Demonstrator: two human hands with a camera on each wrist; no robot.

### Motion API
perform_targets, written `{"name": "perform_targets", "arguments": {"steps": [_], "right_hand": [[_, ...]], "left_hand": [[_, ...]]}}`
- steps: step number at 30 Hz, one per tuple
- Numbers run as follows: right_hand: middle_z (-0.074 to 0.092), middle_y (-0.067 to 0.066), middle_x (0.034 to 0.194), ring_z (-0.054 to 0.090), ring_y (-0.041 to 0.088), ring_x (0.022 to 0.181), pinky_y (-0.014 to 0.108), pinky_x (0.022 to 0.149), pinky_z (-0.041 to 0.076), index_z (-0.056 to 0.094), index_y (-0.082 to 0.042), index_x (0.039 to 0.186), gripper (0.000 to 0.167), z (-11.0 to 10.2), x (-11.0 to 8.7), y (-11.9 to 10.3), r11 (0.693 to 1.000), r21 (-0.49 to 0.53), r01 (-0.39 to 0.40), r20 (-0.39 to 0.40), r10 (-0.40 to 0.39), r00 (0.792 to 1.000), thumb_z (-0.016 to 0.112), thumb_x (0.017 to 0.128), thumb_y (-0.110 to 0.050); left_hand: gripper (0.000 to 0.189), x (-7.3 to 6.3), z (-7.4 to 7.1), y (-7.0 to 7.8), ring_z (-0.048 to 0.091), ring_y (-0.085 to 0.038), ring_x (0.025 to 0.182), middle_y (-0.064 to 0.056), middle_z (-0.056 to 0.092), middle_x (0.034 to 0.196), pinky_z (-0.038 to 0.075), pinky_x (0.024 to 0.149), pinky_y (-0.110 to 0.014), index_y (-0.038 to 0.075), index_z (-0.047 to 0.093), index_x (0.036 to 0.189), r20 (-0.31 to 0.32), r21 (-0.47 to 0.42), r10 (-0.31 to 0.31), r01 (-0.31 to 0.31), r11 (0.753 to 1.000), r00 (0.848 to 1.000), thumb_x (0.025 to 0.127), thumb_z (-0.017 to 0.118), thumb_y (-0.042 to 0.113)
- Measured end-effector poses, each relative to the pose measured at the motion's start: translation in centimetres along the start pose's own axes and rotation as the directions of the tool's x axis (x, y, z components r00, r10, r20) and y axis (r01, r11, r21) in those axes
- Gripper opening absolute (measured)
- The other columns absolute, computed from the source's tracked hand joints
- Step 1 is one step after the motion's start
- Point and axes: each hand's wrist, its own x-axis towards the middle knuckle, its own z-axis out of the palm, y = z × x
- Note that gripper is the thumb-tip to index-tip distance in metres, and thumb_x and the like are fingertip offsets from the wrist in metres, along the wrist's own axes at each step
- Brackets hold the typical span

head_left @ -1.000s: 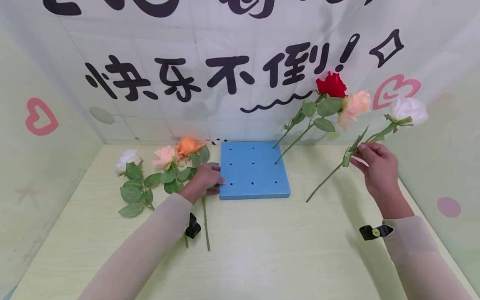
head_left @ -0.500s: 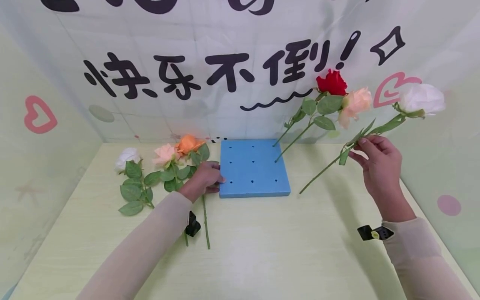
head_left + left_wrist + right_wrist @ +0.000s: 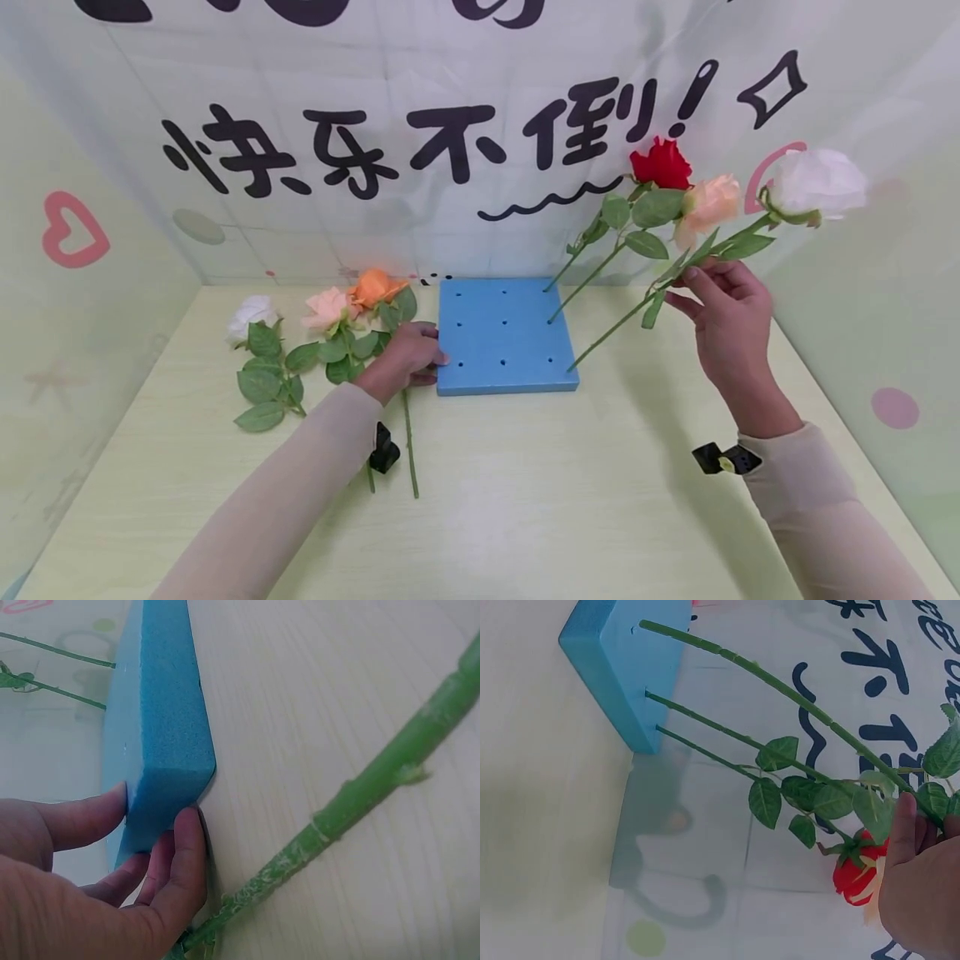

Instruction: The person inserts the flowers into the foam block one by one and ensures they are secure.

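My right hand [image 3: 731, 333] pinches the stem of a white rose [image 3: 817, 185], which slants with its bloom up and to the right. The lower stem tip is close to the front right hole of a blue foam block [image 3: 483, 342]; contact cannot be told. At the block's left edge, my left hand [image 3: 405, 358] grips it, with the thumb at the top face and fingers around the side in the left wrist view. A red rose [image 3: 662, 164] and a peach rose [image 3: 708, 204] stand tilted in the block's right-hand holes.
Left of the block lie a white rose [image 3: 252, 317], a pink rose [image 3: 328, 308] and an orange rose [image 3: 377, 288] on the table [image 3: 487, 500]. Their stems pass near and under my left arm. A lettered backdrop [image 3: 337, 233] rises behind.
My right hand has moved left, bringing the white rose's stem tip from the table's right side to the block's front right corner. The left hand keeps its grip in place.
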Motion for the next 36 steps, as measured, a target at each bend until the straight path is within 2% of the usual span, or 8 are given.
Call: {"name": "perform_targets", "arguments": {"steps": [6, 11, 21, 36], "right_hand": [[0.069, 0.011, 0.089, 0.068, 0.022, 0.081, 0.035, 0.072, 0.059, 0.064, 0.006, 0.099, 0.014, 1.3, 0.2, 1.0, 0.997, -0.072, 0.012, 0.025, -0.010, 1.000, 0.069, 0.087, 0.003], [0.069, 0.010, 0.088, 0.067, 0.020, 0.081, 0.035, 0.072, 0.059, 0.064, 0.004, 0.096, 0.011, 2.0, 0.4, 1.7, 0.994, -0.109, 0.016, 0.018, -0.015, 1.000, 0.070, 0.086, 0.002], [0.068, 0.008, 0.089, 0.069, 0.019, 0.083, 0.034, 0.075, 0.059, 0.063, 0.007, 0.106, 0.020, 2.5, 0.7, 2.7, 0.977, -0.211, 0.018, 0.053, -0.007, 0.999, 0.068, 0.089, -0.002], [0.068, 0.007, 0.088, 0.070, 0.019, 0.081, 0.033, 0.075, 0.059, 0.064, 0.001, 0.096, 0.009, 2.2, 0.7, 3.7, 0.964, -0.266, -0.001, 0.093, 0.027, 0.995, 0.068, 0.089, -0.002]], "left_hand": [[0.065, 0.0, 0.0, -0.1, 0.053, -0.022, 0.076, -0.011, 0.052, 0.095, 0.056, 0.073, -0.037, 0.010, 0.036, 0.151, -0.005, -0.005, -0.005, 0.005, 1.000, 1.000, 0.092, 0.061, 0.000], [0.064, 0.0, -0.1, -0.1, 0.053, -0.022, 0.074, -0.011, 0.051, 0.094, 0.056, 0.073, -0.037, 0.010, 0.037, 0.150, -0.007, -0.005, -0.006, 0.006, 1.000, 1.000, 0.092, 0.061, 0.000], [0.064, 0.2, -0.1, -0.1, 0.053, -0.020, 0.071, -0.010, 0.052, 0.090, 0.056, 0.070, -0.035, 0.011, 0.038, 0.150, -0.005, -0.012, -0.016, 0.016, 1.000, 1.000, 0.091, 0.063, 0.001], [0.065, 0.0, 0.1, 0.2, 0.053, -0.021, 0.078, -0.013, 0.050, 0.109, 0.056, 0.074, -0.037, 0.009, 0.035, 0.151, 0.001, 0.005, -0.017, 0.017, 1.000, 1.000, 0.092, 0.060, -0.001]]}}
